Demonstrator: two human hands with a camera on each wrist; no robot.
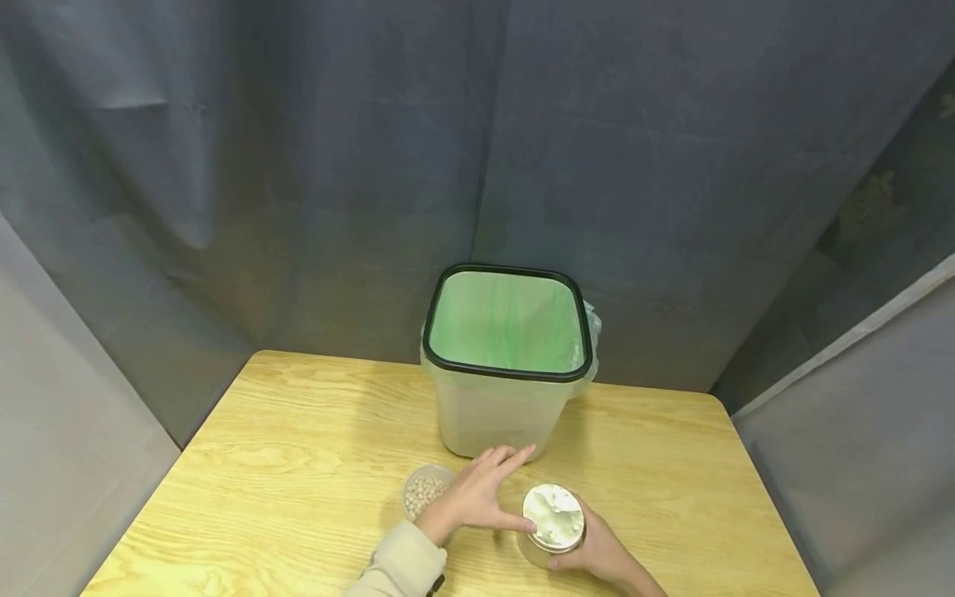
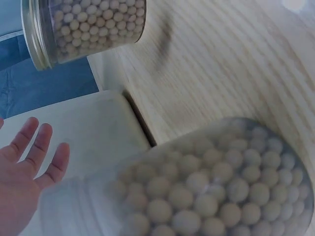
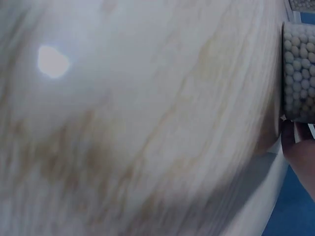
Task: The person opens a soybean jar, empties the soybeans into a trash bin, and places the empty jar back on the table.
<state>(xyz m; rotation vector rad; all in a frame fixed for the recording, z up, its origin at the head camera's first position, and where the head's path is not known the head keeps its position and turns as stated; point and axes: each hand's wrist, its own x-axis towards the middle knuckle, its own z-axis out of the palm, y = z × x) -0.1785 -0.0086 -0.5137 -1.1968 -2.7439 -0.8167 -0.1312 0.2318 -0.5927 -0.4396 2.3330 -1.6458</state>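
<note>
A clear jar (image 1: 533, 552) with a shiny silvery top (image 1: 554, 516) stands on the table, filled with round beige beads. My right hand (image 1: 599, 543) grips it from the right side, fingers and thumb around its wall. Spread over the space just left of that jar is my left hand (image 1: 481, 493), palm down, its thumb tip overlapping the edge of the silvery top in the head view. A second jar of beads (image 2: 197, 196) stands under the left wrist, partly covered by it in the head view.
Behind the hands stands a pale bin (image 1: 500, 406) with a black rim (image 1: 507, 373) and a green inside; a bag bulges at its right. The wooden table (image 1: 298, 464) reaches back to a dark grey curtain (image 1: 336, 166).
</note>
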